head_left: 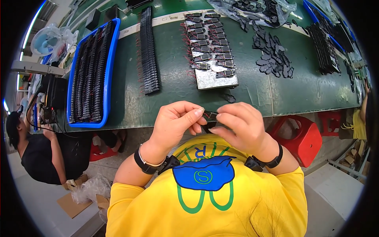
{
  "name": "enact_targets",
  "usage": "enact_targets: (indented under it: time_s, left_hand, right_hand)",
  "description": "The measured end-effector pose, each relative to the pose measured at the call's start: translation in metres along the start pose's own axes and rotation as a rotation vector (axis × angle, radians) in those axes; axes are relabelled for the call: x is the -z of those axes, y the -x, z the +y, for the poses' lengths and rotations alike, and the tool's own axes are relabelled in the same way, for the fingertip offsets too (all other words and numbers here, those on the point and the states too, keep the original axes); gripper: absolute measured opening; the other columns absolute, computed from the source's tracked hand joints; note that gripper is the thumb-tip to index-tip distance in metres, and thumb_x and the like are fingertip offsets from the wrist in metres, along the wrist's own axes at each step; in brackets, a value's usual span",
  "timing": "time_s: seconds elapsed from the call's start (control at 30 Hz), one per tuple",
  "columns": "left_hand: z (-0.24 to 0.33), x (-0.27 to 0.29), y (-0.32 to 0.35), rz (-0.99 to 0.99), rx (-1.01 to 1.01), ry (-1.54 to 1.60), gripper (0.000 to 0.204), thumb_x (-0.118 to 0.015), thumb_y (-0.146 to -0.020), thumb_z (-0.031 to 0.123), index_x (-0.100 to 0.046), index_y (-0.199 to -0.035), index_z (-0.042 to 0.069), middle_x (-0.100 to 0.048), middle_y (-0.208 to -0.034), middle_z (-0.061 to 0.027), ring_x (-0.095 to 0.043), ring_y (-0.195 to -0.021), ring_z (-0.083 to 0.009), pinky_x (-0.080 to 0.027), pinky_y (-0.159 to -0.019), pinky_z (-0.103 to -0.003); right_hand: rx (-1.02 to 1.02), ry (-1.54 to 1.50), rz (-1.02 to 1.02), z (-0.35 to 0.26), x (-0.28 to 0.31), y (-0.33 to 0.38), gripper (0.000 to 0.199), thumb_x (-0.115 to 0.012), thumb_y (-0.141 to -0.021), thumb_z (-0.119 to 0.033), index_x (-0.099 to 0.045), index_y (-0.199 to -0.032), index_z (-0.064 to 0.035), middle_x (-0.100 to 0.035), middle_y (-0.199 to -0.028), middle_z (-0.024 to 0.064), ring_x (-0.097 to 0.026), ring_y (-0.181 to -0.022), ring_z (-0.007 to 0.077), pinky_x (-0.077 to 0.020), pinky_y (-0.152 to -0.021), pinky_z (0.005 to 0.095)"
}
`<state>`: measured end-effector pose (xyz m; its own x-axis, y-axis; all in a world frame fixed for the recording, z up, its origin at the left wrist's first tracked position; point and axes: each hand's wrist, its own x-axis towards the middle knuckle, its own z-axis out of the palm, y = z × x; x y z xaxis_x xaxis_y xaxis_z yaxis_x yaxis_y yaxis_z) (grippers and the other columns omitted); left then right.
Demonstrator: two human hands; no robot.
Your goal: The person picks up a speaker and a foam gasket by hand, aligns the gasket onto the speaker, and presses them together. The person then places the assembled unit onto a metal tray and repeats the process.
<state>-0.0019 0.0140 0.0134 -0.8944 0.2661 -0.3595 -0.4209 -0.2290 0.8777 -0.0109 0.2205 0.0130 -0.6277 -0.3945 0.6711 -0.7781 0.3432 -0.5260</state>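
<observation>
Just past the table's near edge, both my hands work on a small black part with a thin red wire, which looks like a little speaker module (212,115). My right hand (244,125) pinches its body between thumb and fingers. The fingertips of my left hand (176,121) are pressed together at the wired end; whether they grip the wire or the body is partly hidden. Beyond my hands, a pale metal block (215,82) carries two columns of similar modules (202,49), with red wires out to the left. One loose black piece (229,97) lies between block and edge.
On the green table (173,79), a long row of stacked black modules (148,51) lies left of the block. Farther left is a filled blue tray (106,91). Flat black pieces (272,55) spread at right. A red stool (304,142) and a seated person (51,154) flank me.
</observation>
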Motion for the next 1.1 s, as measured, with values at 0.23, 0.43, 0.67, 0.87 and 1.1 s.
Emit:
enact_targets:
  time_s: [0.23,0.43,0.67,0.87,1.1]
  left_hand:
    - [-0.002,-0.001,0.002,-0.038,0.008,0.046,0.012,-0.059,-0.092,0.009,-0.064,-0.096,-0.002,-0.068,-0.077,-0.0112,-0.062,-0.058,-0.0118,-0.051,-0.052,-0.022]
    - [0.0,-0.005,0.006,0.045,-0.058,-0.121,0.009,-0.064,-0.087,0.005,-0.066,-0.094,0.0,-0.068,-0.078,-0.0104,-0.062,-0.06,-0.0137,-0.05,-0.055,-0.023]
    - [-0.003,-0.009,0.004,0.079,-0.96,-0.938,0.021,-0.074,-0.072,-0.002,-0.068,-0.091,0.004,-0.062,-0.08,-0.0077,-0.059,-0.067,-0.0194,-0.047,-0.058,-0.028]
    - [-0.004,-0.008,0.003,-0.008,-1.107,-0.961,0.027,-0.078,-0.067,-0.001,-0.069,-0.091,0.005,-0.059,-0.08,-0.0051,-0.058,-0.069,-0.0199,-0.047,-0.058,-0.028]
    - [-0.002,-0.009,0.002,-0.077,-1.077,-0.901,0.027,-0.078,-0.068,0.0,-0.069,-0.093,0.005,-0.058,-0.08,-0.0056,-0.059,-0.07,-0.0202,-0.047,-0.059,-0.028]
  right_hand:
    - [0.135,0.118,-0.019,0.005,-0.005,0.01,0.028,-0.074,-0.063,0.003,-0.064,-0.089,-0.0004,-0.064,-0.086,0.0137,-0.064,-0.068,0.026,-0.0501,-0.054,0.0311]
    - [0.161,0.121,-0.023,0.004,-0.004,0.009,0.029,-0.074,-0.064,0.003,-0.065,-0.091,0.0003,-0.064,-0.087,0.0138,-0.064,-0.067,0.0247,-0.0503,-0.054,0.0304]
    - [0.158,0.135,0.002,0.004,-0.004,0.015,0.027,-0.074,-0.064,0.004,-0.066,-0.09,0.0,-0.064,-0.086,0.0134,-0.063,-0.066,0.024,-0.0505,-0.055,0.0302]
    - [0.141,0.096,0.044,0.003,-0.004,0.016,0.03,-0.073,-0.064,0.004,-0.065,-0.092,0.0002,-0.064,-0.086,0.0126,-0.063,-0.067,0.0237,-0.051,-0.055,0.0306]
    - [0.037,-0.003,0.067,-0.001,-0.002,0.015,0.035,-0.073,-0.062,0.005,-0.064,-0.096,-0.0003,-0.063,-0.086,0.0117,-0.063,-0.066,0.0243,-0.0509,-0.055,0.0309]
